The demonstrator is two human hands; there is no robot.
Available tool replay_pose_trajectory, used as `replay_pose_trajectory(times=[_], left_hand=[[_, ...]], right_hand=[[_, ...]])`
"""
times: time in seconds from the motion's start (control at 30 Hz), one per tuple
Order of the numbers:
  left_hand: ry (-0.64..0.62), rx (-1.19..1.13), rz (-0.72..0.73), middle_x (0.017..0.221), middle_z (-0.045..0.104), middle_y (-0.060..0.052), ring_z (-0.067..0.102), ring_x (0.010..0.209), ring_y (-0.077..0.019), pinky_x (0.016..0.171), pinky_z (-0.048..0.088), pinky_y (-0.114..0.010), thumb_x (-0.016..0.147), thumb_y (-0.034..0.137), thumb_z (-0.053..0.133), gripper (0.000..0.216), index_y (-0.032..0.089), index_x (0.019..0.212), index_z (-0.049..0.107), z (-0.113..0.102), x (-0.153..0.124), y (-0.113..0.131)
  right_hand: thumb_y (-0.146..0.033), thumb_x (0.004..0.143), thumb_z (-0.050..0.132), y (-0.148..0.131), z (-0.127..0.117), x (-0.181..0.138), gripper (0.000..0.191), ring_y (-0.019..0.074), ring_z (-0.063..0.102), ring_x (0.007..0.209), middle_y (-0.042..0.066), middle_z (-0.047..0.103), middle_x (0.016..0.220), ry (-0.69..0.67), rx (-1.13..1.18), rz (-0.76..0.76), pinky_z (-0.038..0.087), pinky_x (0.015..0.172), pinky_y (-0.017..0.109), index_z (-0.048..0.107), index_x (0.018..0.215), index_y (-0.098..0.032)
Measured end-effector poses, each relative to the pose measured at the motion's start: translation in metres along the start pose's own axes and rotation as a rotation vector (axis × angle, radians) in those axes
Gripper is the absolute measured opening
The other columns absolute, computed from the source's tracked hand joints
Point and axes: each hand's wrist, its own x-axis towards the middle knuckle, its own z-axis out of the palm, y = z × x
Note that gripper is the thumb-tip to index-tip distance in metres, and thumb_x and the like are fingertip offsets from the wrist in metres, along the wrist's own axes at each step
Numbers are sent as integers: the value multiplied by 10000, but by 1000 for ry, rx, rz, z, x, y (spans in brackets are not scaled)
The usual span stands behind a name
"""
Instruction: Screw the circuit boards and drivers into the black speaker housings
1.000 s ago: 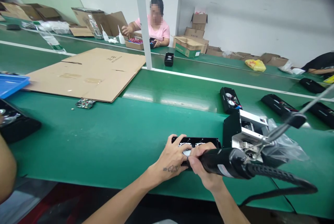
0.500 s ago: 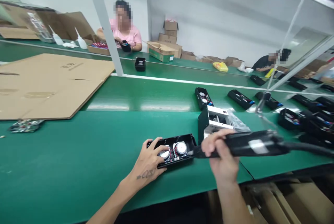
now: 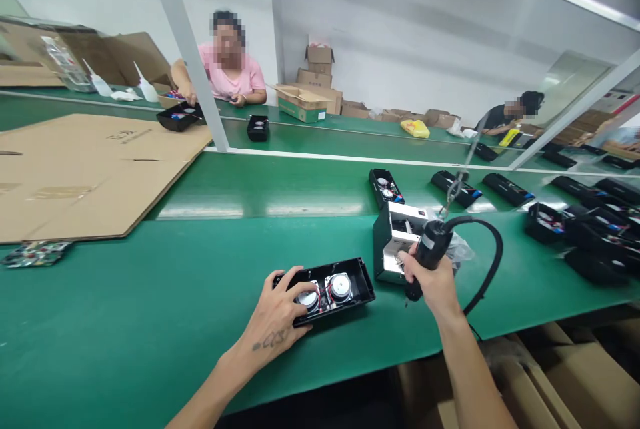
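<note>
On the green bench, a black speaker housing (image 3: 361, 277) lies open side up, with two round silver speakers (image 3: 341, 287) and red wires inside. My left hand (image 3: 277, 312) is clamped over its left end, fingers inside over the nearer speaker and thumb along the front wall. My right hand (image 3: 439, 282) is wrapped around a black electric screwdriver (image 3: 433, 243), held nearly upright with its tip down, to the right of the housing. A cord loops from the tool, and it hangs from a line above. Just behind stands a black-and-white screw feeder (image 3: 387, 242), partly covered by that hand.
Several similar housings (image 3: 507, 189) lie along the belt and pile up on the right. A flat cardboard sheet (image 3: 100, 175) covers the left side, beside a bagged circuit board (image 3: 37, 253). A co-worker in pink (image 3: 235, 79) sits opposite. Cardboard boxes (image 3: 565, 375) stand below the bench edge.
The screwdriver has swung from lying level, its tip at the housing, to upright and clear of it on the right. My left hand keeps its hold. The co-worker opposite has moved a housing leftward.
</note>
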Motion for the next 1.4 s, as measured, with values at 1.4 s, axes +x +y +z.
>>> replay_pose_trajectory(times=[1.4], left_hand=[[-121,-1895,-910,981,860,-136,839,915,-289,962,641,-432,595,479,1087,633,155,1088,858,-5,-16,107]], right_hand=[[-557,950,773,-69,23,-93,331,73,216,403,-122,297,570,-209,822,-14,297,443,297,635,1045,-271]])
